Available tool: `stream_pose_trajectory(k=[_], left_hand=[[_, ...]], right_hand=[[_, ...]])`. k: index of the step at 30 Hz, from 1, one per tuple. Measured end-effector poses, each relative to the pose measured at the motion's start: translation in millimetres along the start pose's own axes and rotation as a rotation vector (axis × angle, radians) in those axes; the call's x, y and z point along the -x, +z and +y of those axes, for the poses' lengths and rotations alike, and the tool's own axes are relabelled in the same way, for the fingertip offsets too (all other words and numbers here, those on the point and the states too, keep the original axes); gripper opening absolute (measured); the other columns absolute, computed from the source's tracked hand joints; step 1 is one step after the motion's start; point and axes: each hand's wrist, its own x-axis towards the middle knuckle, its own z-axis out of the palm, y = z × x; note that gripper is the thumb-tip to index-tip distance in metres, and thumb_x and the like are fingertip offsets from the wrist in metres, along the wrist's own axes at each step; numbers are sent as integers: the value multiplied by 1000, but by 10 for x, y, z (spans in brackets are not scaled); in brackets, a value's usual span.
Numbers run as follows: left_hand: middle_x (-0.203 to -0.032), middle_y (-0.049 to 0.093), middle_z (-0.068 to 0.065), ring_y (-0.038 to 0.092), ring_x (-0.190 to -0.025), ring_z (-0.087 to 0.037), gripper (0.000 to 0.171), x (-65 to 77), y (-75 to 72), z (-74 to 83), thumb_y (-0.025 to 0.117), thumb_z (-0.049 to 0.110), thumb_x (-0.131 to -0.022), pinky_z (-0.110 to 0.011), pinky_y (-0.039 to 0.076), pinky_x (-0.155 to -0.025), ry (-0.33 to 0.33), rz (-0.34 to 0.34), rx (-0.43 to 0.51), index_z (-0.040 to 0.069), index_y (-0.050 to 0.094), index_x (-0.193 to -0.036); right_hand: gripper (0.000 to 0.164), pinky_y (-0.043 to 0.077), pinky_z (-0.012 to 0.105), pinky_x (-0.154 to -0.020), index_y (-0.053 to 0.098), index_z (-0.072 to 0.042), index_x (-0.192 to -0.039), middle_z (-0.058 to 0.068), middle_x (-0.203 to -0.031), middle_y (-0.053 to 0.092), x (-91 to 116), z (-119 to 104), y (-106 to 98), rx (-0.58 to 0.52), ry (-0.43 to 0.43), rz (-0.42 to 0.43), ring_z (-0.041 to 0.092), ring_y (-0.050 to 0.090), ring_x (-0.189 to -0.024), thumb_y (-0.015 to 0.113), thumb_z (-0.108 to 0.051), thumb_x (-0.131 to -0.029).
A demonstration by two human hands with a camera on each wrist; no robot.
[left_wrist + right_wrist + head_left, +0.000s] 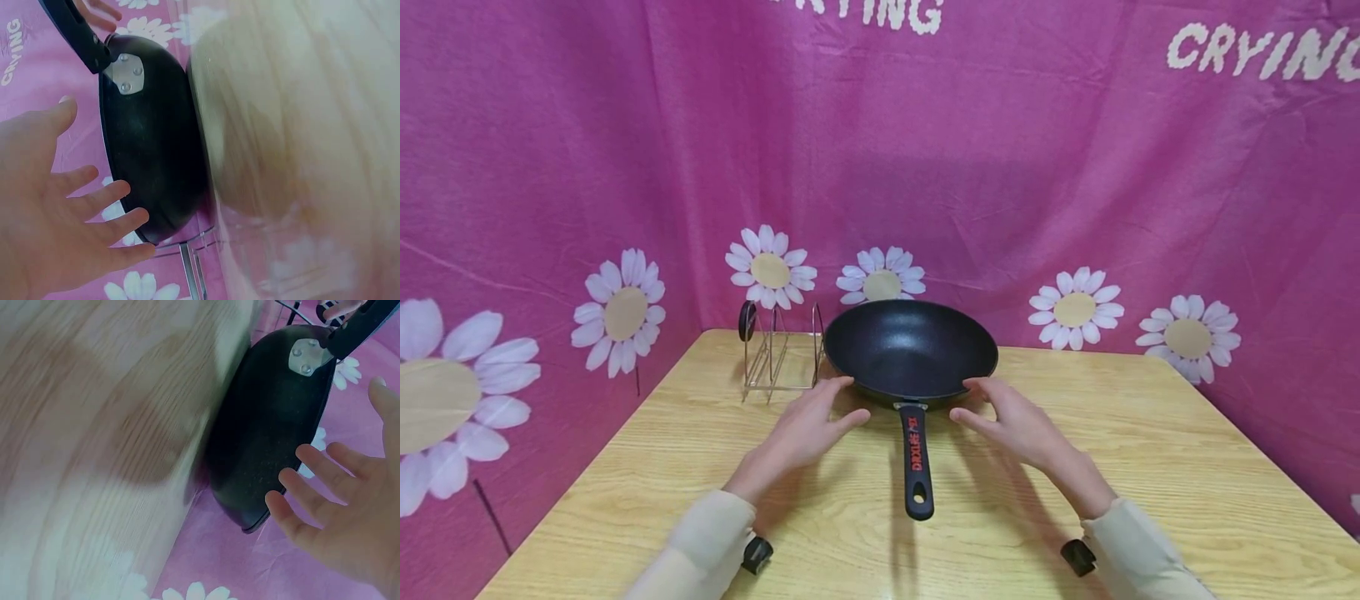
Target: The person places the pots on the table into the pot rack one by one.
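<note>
A black non-stick pan (910, 350) sits on the wooden table (1150, 467), its black handle (917, 462) with red lettering pointing toward me. My left hand (805, 429) hovers at the pan's left rim with fingers spread and straight, holding nothing. My right hand (1018, 421) is spread the same way at the right rim. The left wrist view shows the pan's dark underside (153, 137) just beyond my left hand (56, 212). In the right wrist view the pan (269, 425) lies just past my right hand (340, 519), whose fingertips are close to the rim.
A small wire rack (778, 354) with a black knob stands at the table's back left, beside the pan. Pink cloth with white daisies (625, 308) walls in the table at the back and sides. Both arms wear cream sleeves.
</note>
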Motion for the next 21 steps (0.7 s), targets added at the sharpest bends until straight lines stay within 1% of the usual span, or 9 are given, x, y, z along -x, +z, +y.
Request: stream_pose_trajectory(k=[5,8,12,15,21], left_hand=[[-152,47,-7,43,-141,-28,74,18,67,57,58,58,-93,-51,35,-114,7,-24,23,14,42,-150],[-150,49,-6,45,-139,-27,74,34,97,92,58,60,-93,-51,36,-113,12,-29,35,14,42,-150],[-148,51,-6,47,-138,-27,75,59,117,132,58,61,-92,-51,37,-112,13,-30,49,14,44,-149],[-148,51,-5,47,-138,-26,74,73,131,149,57,62,-92,-50,37,-112,16,-34,56,15,44,-149],[-147,52,-5,47,-137,-25,72,79,153,183,57,61,-92,-50,38,-112,28,-46,71,17,44,-148]], right_hand=[[67,46,55,-101,54,-5,-136,15,-128,65,6,-90,30,-31,10,-24,35,59,-121,64,-54,-91],[65,48,53,-99,55,-5,-136,14,-124,67,1,-135,50,-34,11,-31,33,61,-118,65,-52,-91],[64,49,52,-99,56,-7,-135,13,-123,67,-8,-179,78,-42,16,-46,31,62,-116,66,-52,-91],[65,49,51,-99,56,-9,-135,12,-123,67,-11,-200,104,-49,14,-56,29,62,-116,66,-54,-90],[65,50,50,-96,57,-10,-135,9,-117,69,-13,-251,143,-44,-5,-50,28,64,-111,64,-57,-90]])
